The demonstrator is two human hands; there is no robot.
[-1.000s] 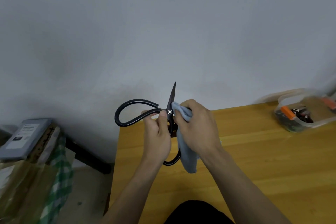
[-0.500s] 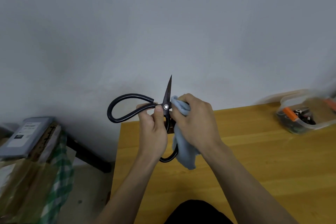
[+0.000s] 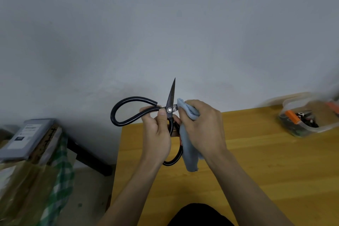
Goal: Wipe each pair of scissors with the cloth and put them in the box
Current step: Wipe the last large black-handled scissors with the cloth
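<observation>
wiping step, i see it mid-frame: left hand grips black scissors at pivot, blades splayed. right hand pinches blue cloth round one blade. next, i reckon: finish blades, carry to box, right edge.

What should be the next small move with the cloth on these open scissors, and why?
Probably slide the cloth outward along the covered blade. The left hand grips the black scissors near the pivot, the right hand pinches the cloth against one blade beside it, and the upright blade is bare.
</observation>
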